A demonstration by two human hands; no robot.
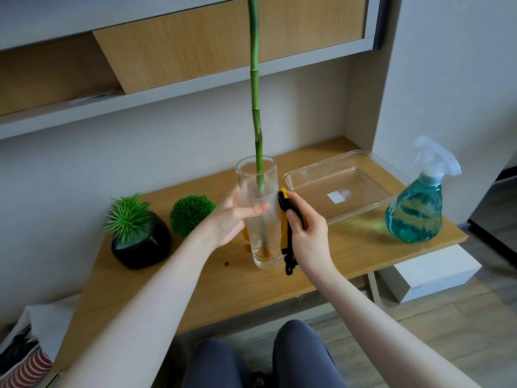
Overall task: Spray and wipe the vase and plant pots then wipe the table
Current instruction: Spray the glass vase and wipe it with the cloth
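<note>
A tall clear glass vase [263,242] with a green bamboo stalk [256,107] is tilted slightly above the wooden table [212,278]. My left hand [232,217] grips the vase around its middle, thumb across the front. My right hand [306,231] holds a yellow cloth with black trim [288,239] pressed against the vase's right side. A black pot with a spiky green plant [138,233] stands at the left, and a round green ball plant [191,214] sits behind the left hand. A blue spray bottle [416,208] stands at the table's right end.
A clear plastic tray [293,177] lies behind the vase to the right. Shelves with wooden panels [195,51] hang overhead. A white box [430,273] sits on the floor under the right end. A bag [25,357] lies at lower left. My knees are below the table edge.
</note>
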